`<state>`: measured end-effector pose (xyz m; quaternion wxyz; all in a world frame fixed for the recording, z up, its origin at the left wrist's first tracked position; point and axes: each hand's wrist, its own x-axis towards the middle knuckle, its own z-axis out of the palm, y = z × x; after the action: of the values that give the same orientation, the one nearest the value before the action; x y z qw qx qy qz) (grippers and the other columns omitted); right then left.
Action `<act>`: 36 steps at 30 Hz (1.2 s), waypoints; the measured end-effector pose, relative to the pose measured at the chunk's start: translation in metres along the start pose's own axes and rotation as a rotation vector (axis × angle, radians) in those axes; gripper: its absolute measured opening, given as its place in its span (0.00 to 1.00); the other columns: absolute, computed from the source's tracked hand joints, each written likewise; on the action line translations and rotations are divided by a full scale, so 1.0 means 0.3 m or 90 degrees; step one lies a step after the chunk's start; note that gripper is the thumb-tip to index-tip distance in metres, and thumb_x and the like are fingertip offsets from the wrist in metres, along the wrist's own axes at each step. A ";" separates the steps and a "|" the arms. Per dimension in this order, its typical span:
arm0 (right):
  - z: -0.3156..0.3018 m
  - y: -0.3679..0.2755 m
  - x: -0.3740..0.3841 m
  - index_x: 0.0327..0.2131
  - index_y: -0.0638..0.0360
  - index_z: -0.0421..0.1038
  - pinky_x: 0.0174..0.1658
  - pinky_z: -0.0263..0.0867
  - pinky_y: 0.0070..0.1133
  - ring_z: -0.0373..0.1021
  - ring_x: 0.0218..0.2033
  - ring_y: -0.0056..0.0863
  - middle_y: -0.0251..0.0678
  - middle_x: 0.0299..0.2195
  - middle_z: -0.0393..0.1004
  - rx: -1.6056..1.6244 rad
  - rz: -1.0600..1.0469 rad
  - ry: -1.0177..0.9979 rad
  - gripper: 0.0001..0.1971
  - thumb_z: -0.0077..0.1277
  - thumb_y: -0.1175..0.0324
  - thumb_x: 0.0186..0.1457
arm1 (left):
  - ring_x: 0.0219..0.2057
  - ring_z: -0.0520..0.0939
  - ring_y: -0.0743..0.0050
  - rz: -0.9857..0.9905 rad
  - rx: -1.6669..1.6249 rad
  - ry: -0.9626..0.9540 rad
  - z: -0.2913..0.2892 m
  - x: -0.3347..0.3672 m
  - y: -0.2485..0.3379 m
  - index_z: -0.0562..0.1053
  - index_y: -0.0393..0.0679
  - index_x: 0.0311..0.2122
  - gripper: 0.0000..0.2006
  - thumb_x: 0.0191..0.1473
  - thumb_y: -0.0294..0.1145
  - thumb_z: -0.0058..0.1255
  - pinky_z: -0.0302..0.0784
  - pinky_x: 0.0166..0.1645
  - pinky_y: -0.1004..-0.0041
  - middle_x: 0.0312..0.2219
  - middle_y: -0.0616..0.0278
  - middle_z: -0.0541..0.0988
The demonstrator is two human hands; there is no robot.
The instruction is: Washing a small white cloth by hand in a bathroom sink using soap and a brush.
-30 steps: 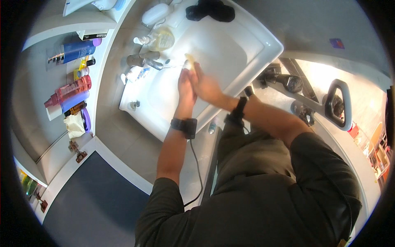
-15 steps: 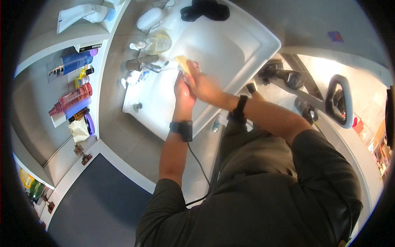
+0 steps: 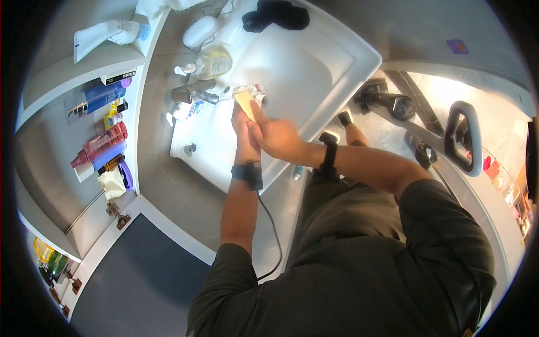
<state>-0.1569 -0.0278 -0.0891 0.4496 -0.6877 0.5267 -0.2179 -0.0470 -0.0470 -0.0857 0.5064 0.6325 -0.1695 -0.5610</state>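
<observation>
A yellow sponge (image 3: 245, 101) is held over the white sink basin (image 3: 314, 67), just under the chrome faucet (image 3: 193, 94). My left hand (image 3: 242, 128) grips it from below, and my right hand (image 3: 272, 133) closes over it from the right. Both wrists wear black bands. Something small and white with a red spot sits at the sponge's tip; I cannot tell what it is.
A soap dispenser bottle (image 3: 210, 63), a white oval object (image 3: 200, 31) and a black cloth (image 3: 276, 15) sit at the sink's far end. Shelves on the left hold a spray bottle (image 3: 109, 35) and coloured bottles (image 3: 101, 143). A dark floor mat (image 3: 132, 275) lies below.
Both hands with the sponge have moved a little up the basin, closer to the faucet. The view has shifted slightly toward the sink.
</observation>
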 end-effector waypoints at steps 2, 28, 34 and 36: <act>0.010 0.041 0.031 0.64 0.60 0.57 0.23 0.68 0.39 0.73 0.18 0.44 0.44 0.16 0.74 0.022 -0.009 0.009 0.29 0.38 0.52 0.67 | 0.48 0.78 0.70 -0.143 -0.125 0.066 -0.024 0.020 -0.046 0.69 0.40 0.56 0.18 0.69 0.37 0.34 0.75 0.53 0.70 0.47 0.61 0.77; 0.008 0.199 0.170 0.70 0.49 0.48 0.27 0.67 0.35 0.72 0.25 0.36 0.49 0.29 0.75 0.395 0.152 0.029 0.31 0.32 0.49 0.69 | 0.57 0.74 0.54 -0.025 -0.208 -0.114 -0.031 0.001 0.028 0.64 0.33 0.60 0.20 0.68 0.32 0.35 0.67 0.63 0.60 0.55 0.49 0.73; -0.109 0.124 0.111 0.71 0.40 0.47 0.22 0.61 0.21 0.56 0.21 0.20 0.29 0.27 0.62 0.788 0.273 -0.245 0.29 0.27 0.48 0.71 | 0.36 0.77 0.72 -0.121 -0.277 -0.022 -0.023 0.055 0.006 0.71 0.39 0.49 0.18 0.69 0.42 0.35 0.72 0.34 0.71 0.39 0.60 0.78; -0.085 0.109 0.101 0.71 0.40 0.49 0.22 0.63 0.21 0.58 0.21 0.19 0.29 0.28 0.62 0.811 0.257 -0.236 0.29 0.30 0.47 0.70 | 0.32 0.76 0.76 -0.132 -0.200 0.103 0.004 0.053 0.029 0.72 0.41 0.47 0.19 0.69 0.46 0.36 0.69 0.30 0.72 0.37 0.64 0.78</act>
<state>-0.1833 -0.0669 -0.1092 0.8802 -0.2039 0.3283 -0.2755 -0.0399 -0.0639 -0.0869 0.5504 0.6030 0.0273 -0.5768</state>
